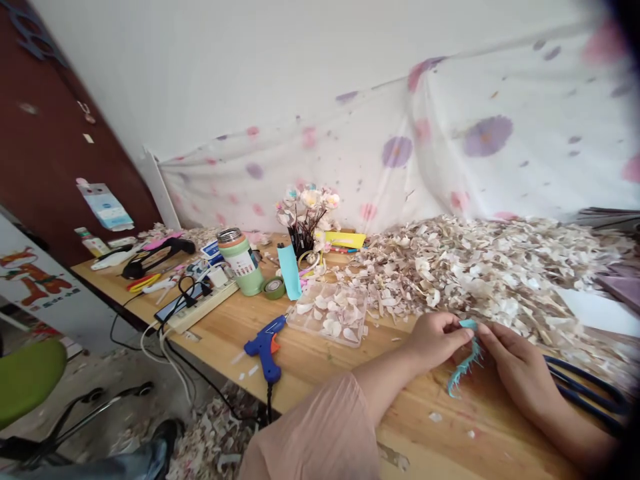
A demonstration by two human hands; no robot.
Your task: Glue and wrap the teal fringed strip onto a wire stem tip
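Observation:
A turquoise strip (465, 370) with one fringed edge hangs between my two hands above the wooden table. Its upper end is pinched between the thumb and fingers of my left hand (440, 341). Close beside it, the fingertips of my right hand (520, 367) are also closed on the top end of the strip. Next to my right wrist lie dark-handled scissors (590, 393), partly hidden by the arm. Left of my hands a clear compartment box (361, 333) holds pale petal-like pieces. A blue glue gun (265, 348) lies beside that box.
Dried petal-like flakes (490, 260) are heaped along the back. A green thermos (243, 263), green tape roll (274, 287), turquoise sheet (289, 272) and handmade flowers (310, 200) stand mid-table. A power strip (203, 308) trails cables over the left edge. A green chair (30, 380) is at left.

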